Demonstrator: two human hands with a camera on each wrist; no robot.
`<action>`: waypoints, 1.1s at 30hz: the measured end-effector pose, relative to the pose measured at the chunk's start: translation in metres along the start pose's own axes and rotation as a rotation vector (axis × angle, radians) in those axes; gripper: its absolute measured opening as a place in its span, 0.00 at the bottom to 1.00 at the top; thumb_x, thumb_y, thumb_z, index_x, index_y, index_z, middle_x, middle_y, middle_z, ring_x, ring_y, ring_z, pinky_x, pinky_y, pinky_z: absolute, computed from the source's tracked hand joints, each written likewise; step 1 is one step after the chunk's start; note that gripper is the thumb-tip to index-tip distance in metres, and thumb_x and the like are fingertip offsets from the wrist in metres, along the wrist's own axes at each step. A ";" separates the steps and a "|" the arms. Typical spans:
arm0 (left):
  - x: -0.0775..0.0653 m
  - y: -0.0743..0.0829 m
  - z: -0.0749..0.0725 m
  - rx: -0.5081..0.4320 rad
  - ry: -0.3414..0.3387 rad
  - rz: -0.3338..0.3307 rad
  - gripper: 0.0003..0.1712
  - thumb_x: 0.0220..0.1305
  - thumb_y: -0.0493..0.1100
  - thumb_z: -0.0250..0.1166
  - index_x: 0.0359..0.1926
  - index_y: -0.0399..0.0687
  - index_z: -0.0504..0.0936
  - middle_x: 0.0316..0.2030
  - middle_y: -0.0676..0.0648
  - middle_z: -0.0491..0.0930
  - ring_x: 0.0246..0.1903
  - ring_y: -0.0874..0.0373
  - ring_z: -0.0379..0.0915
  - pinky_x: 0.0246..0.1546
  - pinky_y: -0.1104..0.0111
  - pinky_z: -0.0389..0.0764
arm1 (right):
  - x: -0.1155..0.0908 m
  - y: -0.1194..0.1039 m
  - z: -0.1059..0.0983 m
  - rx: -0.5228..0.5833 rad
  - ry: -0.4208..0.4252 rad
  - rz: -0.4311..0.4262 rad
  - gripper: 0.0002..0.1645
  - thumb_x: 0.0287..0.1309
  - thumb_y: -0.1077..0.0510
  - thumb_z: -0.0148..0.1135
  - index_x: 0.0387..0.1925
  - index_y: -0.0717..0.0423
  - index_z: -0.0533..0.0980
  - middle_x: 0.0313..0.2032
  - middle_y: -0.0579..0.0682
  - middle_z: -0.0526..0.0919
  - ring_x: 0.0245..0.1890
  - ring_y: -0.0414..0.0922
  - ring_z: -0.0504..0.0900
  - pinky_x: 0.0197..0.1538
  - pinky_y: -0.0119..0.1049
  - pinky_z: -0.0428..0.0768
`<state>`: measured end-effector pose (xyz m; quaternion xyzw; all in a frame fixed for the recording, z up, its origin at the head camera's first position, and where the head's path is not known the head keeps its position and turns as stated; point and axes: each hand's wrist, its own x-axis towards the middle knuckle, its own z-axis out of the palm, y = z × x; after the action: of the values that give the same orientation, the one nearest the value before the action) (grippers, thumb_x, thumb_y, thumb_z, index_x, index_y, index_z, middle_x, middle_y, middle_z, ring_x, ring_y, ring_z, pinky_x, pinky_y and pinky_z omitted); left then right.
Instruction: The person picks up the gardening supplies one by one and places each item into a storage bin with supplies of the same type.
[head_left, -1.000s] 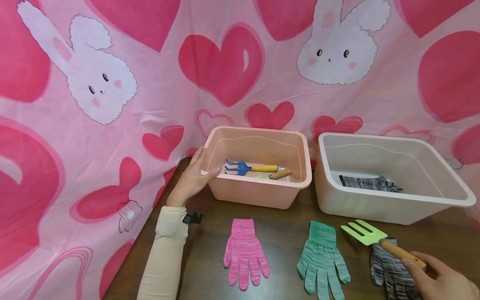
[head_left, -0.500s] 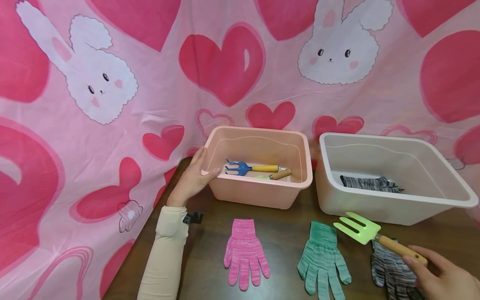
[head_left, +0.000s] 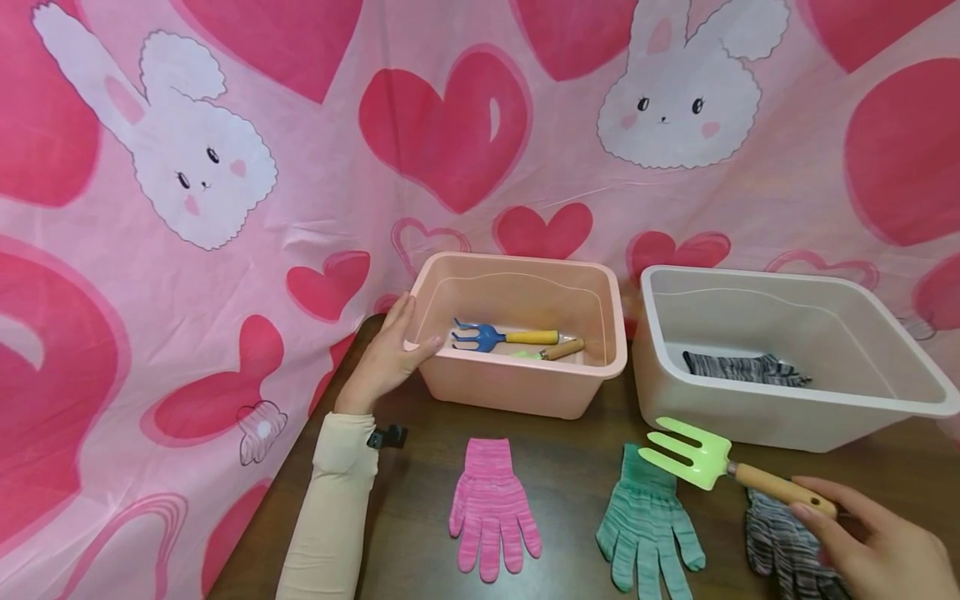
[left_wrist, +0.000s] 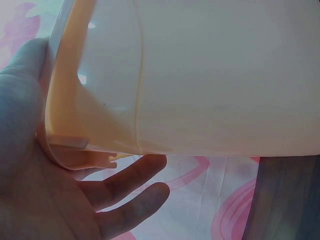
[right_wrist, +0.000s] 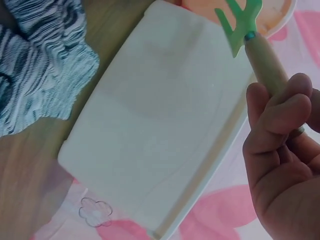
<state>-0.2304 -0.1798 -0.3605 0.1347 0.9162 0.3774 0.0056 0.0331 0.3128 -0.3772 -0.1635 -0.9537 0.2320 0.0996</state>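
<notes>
My left hand [head_left: 381, 360] holds the left corner of a peach plastic bin [head_left: 510, 385], its thumb over the front rim and its fingers along the outside. Inside lie a blue hand cultivator [head_left: 506, 337] with a yellow handle and a second tool with a wooden handle [head_left: 562, 349], its light-green head partly hidden. My right hand [head_left: 877, 533] grips the wooden handle of a light-green hand fork [head_left: 697, 457]. The tines point left, above the cuff of a green glove [head_left: 648, 525]. In the right wrist view, curled fingers [right_wrist: 277, 120] wrap the handle.
A pale grey bin [head_left: 780, 417] with a dark striped glove [head_left: 742, 367] inside stands right of the peach one. A pink glove [head_left: 492, 508] and another striped glove [head_left: 787, 537] lie on the brown table [head_left: 420, 517]. A pink curtain [head_left: 315, 208] hangs behind.
My right hand has lifted the hand fork and moved it left, from near the striped glove to above the green glove's cuff. The left hand stays on the peach bin.
</notes>
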 end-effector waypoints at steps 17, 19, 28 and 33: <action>0.001 -0.002 0.000 0.007 0.002 0.019 0.56 0.65 0.64 0.64 0.81 0.51 0.44 0.80 0.50 0.40 0.76 0.42 0.43 0.68 0.39 0.57 | 0.006 -0.017 0.003 0.025 -0.023 -0.099 0.20 0.68 0.54 0.65 0.55 0.63 0.79 0.18 0.46 0.71 0.15 0.38 0.66 0.20 0.34 0.60; 0.000 -0.002 0.000 0.005 0.003 0.020 0.56 0.65 0.65 0.64 0.81 0.51 0.44 0.80 0.50 0.40 0.76 0.42 0.43 0.68 0.39 0.57 | 0.006 -0.019 0.002 0.026 -0.024 -0.108 0.20 0.68 0.54 0.65 0.56 0.62 0.79 0.17 0.46 0.71 0.14 0.37 0.66 0.20 0.34 0.60; -0.001 -0.002 0.000 0.001 0.003 0.009 0.58 0.62 0.69 0.63 0.82 0.53 0.44 0.80 0.50 0.40 0.76 0.42 0.44 0.67 0.38 0.58 | 0.006 -0.030 -0.003 0.053 -0.019 -0.124 0.20 0.67 0.57 0.67 0.57 0.62 0.78 0.17 0.46 0.70 0.14 0.38 0.66 0.19 0.33 0.60; 0.000 -0.002 0.000 -0.001 0.004 0.009 0.58 0.63 0.67 0.64 0.82 0.53 0.44 0.80 0.50 0.40 0.76 0.41 0.44 0.66 0.37 0.58 | 0.006 -0.034 -0.005 0.070 -0.023 -0.127 0.20 0.67 0.57 0.66 0.58 0.61 0.78 0.15 0.45 0.70 0.14 0.38 0.65 0.18 0.34 0.59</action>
<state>-0.2307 -0.1815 -0.3620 0.1380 0.9153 0.3783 0.0022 0.0199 0.2884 -0.3562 -0.0961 -0.9546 0.2603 0.1087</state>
